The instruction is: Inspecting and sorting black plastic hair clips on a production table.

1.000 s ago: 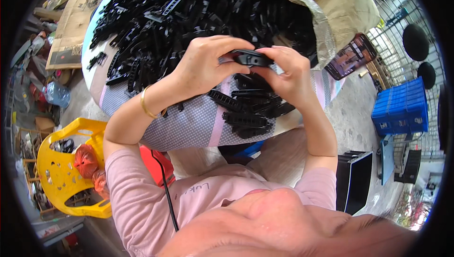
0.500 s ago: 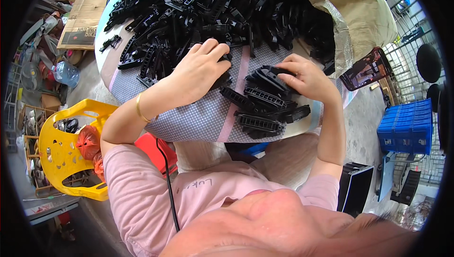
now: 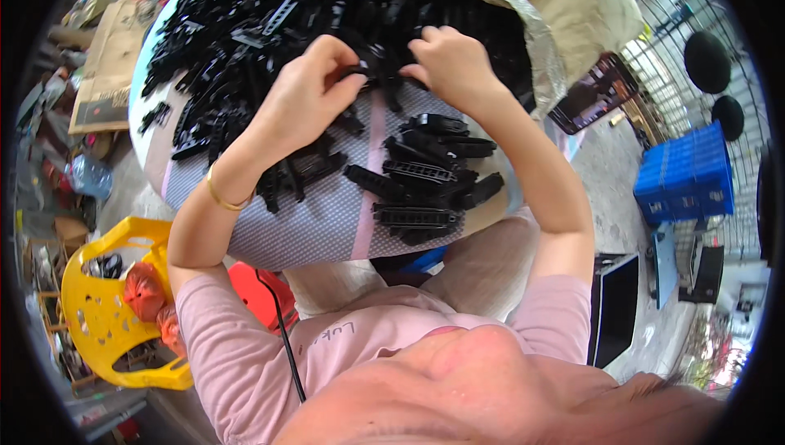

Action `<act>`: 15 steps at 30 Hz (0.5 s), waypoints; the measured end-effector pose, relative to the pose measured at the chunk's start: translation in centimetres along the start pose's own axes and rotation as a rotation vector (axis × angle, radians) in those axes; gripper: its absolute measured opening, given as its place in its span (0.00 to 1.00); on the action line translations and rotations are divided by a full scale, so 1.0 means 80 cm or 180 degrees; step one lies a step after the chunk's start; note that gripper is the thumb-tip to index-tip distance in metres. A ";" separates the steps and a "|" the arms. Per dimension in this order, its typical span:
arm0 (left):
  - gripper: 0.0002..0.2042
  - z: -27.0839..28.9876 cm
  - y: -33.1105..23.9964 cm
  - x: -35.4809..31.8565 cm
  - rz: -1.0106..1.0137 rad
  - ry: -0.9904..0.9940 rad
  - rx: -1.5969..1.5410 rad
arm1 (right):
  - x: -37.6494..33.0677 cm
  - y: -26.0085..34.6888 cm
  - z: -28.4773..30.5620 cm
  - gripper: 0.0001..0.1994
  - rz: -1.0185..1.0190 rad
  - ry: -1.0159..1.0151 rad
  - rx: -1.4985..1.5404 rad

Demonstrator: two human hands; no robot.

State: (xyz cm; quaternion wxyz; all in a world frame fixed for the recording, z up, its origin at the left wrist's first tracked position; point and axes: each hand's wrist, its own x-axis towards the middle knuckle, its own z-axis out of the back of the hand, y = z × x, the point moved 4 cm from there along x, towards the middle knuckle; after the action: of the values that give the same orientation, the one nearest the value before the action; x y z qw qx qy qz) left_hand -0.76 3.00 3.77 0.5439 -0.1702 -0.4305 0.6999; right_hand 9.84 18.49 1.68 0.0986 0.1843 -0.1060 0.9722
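A big heap of black plastic parts (image 3: pixel 245 44), long and ribbed like short ladder-shaped strips, covers the far side of the padded, cloth-covered table (image 3: pixel 327 220). My left hand (image 3: pixel 315 89) is at the heap's near edge, thumb and fingers closed on a black plastic part (image 3: pixel 372 69). Opposite it, my right hand (image 3: pixel 454 69) has its fingers curled inward over the dark heap; whatever it grips blends into the black behind. Closer to me lies a smaller stack of similar black parts (image 3: pixel 417 171), touched by neither hand. A few loose ones rest below my left wrist.
A tan sack (image 3: pixel 564 3) borders the heap at the far right, with a phone (image 3: pixel 593 93) beside it. A yellow plastic chair (image 3: pixel 90 306) with orange bags stands left. Blue crates (image 3: pixel 685 173) sit on the floor at right. A black cable (image 3: pixel 282 326) hangs down my front.
Both hands have moved to the heap's near edge. My right hand has left the small stack, and a part now shows in my left fingers. The view has shifted slightly.
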 end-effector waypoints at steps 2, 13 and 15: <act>0.15 0.000 0.013 0.003 0.0083 -0.0168 -0.0691 | 0.012 0.005 -0.005 0.14 -0.0073 0.0006 -0.0022; 0.18 0.001 0.030 -0.004 0.0736 0.0115 -0.2081 | -0.003 0.020 -0.010 0.04 -0.0352 -0.0208 -0.0124; 0.17 -0.001 0.029 -0.005 0.0833 0.0104 -0.2441 | -0.002 0.024 -0.011 0.04 -0.0330 -0.0273 -0.0310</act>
State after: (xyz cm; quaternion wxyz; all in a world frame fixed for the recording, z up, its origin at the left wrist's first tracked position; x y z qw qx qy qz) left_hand -2.01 2.61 1.79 0.3541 -0.4252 -0.6264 0.5491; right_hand 9.23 16.80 0.51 0.1530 0.2259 -0.1475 0.9507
